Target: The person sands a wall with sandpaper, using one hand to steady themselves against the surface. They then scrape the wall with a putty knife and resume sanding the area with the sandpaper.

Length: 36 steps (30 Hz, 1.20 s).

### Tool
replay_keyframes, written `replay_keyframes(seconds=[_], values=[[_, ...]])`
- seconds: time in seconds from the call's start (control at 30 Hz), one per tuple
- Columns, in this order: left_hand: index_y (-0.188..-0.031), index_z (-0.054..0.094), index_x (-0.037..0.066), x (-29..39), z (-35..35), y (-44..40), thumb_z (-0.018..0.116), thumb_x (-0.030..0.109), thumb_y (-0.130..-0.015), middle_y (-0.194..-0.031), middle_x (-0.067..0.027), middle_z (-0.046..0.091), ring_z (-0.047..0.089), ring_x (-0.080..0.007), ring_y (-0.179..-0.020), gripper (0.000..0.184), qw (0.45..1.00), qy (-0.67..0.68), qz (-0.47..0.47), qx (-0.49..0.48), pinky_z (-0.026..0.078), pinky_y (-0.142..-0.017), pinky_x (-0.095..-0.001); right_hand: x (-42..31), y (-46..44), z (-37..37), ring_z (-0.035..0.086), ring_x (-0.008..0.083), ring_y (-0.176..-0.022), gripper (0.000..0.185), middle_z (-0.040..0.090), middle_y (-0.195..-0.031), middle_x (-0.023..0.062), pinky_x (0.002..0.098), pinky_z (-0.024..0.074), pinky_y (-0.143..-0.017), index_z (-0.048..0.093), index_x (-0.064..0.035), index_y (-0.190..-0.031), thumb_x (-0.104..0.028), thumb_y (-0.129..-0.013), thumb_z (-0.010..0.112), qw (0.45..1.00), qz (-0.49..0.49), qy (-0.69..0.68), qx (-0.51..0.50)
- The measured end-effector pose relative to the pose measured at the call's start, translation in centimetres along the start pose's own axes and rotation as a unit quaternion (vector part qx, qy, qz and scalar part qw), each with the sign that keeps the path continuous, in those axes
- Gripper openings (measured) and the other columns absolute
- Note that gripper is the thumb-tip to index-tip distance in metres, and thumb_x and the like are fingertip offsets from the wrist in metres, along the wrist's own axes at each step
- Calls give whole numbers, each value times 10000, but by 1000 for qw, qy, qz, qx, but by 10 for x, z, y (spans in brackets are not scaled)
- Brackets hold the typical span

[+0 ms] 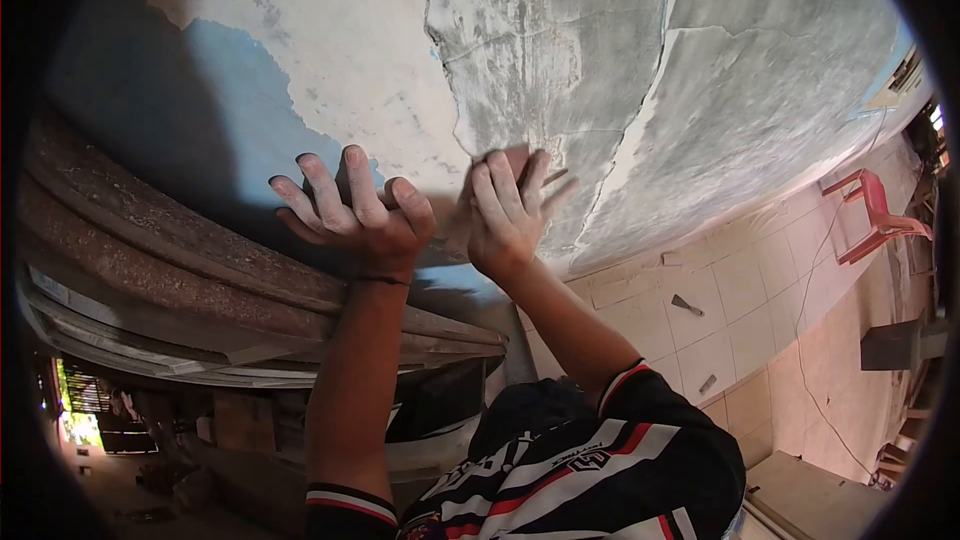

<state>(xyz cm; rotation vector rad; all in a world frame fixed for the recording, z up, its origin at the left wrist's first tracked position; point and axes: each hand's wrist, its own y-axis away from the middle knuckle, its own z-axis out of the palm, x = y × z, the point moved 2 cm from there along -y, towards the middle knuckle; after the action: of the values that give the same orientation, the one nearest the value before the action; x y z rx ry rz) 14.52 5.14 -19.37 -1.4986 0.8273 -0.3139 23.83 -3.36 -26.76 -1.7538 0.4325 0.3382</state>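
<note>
A cracked wall (590,50) with bare grey plaster, whitish patches and flaking blue paint fills the upper view. My left hand (365,215) is held up close to the wall with its fingers spread and nothing in it; whether the fingertips touch the surface is unclear. Beside it, my right hand (510,215) presses against the wall near a long crack. Under its fingers shows part of a flat brown piece that looks like sandpaper (517,156), mostly hidden by the hand. Pale dust coats the fingers of both hands.
A dusty brown wooden furniture edge (180,250) runs along the left, close under my left arm. On the tiled floor (740,290) lie a scraper (687,306) and a small flat object (708,384). A red plastic chair (875,215) stands at right, near a thin cable (800,325).
</note>
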Motion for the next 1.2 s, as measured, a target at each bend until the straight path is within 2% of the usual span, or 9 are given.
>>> replay_keyframes(seconds=[0.13,0.4,0.43,0.57,0.7,0.8,0.93,1.1,1.2], values=[[-1228,427,45,7,-4,-6,341,321,-879,-1367,-211,296,181,-463,-1302,453,998,4,-53,-29,72,-1054,-535,16,49,1,415,441,-1188,356,577,-1172,0,717,-59,-929,627,-169,-1067,-140,-712,608,996,24,33,-81],[-1251,396,0,4,-3,-5,334,322,-894,-1371,-224,290,180,-458,-1300,485,1000,4,-8,0,119,-1019,-561,-1,-21,-7,397,421,-1201,368,548,-1211,-5,698,-56,-944,607,-176,-1113,-156,-747,580,1000,-1,25,-18],[-1252,396,2,4,-2,-6,333,321,-895,-1372,-225,286,182,-458,-1299,483,1000,3,-7,0,123,-1021,-555,3,2,-7,251,443,-1292,350,521,-1243,71,674,-95,-954,580,-93,-1132,-93,-785,525,999,-3,5,-45],[-1254,389,36,8,-5,-7,331,310,-892,-1359,-222,295,181,-461,-1301,458,998,-13,-42,-42,80,-1048,-537,19,53,1,250,447,-1291,349,522,-1243,75,673,-101,-952,582,-88,-1127,-120,-782,546,995,-1,43,-95],[-1255,390,42,7,-3,-5,338,307,-885,-1359,-223,298,168,-465,-1306,458,999,14,-29,-4,48,-1061,-531,-3,-28,-11,375,434,-1217,355,521,-1252,1,706,-70,-939,610,-181,-1107,-202,-752,594,1000,7,2,-21],[-1254,396,0,6,-2,-4,332,326,-895,-1370,-235,276,186,-455,-1299,489,1000,-17,-9,-4,144,-1024,-540,-3,-26,-9,383,435,-1209,359,526,-1246,5,709,-65,-939,608,-182,-1110,-202,-752,592,1000,0,-4,-9],[-1259,384,5,7,-4,-7,328,323,-905,-1371,-234,271,185,-450,-1302,479,999,-17,-18,-26,150,-1023,-537,17,51,-3,281,465,-1267,314,524,-1242,60,697,-92,-932,608,-126,-1091,-146,-784,546,993,20,-1,-116],[-1234,416,-13,3,-1,-2,332,345,-894,-1368,-247,278,177,-466,-1299,501,1000,-8,-6,-8,164,-1004,-568,5,-4,-9,286,463,-1265,331,527,-1227,53,674,-93,-954,600,-139,-1106,-164,-779,559,999,-30,-6,-32],[-1232,430,-16,4,-1,-1,341,351,-885,-1378,-245,269,175,-468,-1299,513,1000,-14,-13,-10,161,-1001,-577,-2,-12,-12,390,381,-1231,351,546,-1221,-34,686,-57,-960,613,-198,-1114,-220,-765,586,999,16,-13,-31]])
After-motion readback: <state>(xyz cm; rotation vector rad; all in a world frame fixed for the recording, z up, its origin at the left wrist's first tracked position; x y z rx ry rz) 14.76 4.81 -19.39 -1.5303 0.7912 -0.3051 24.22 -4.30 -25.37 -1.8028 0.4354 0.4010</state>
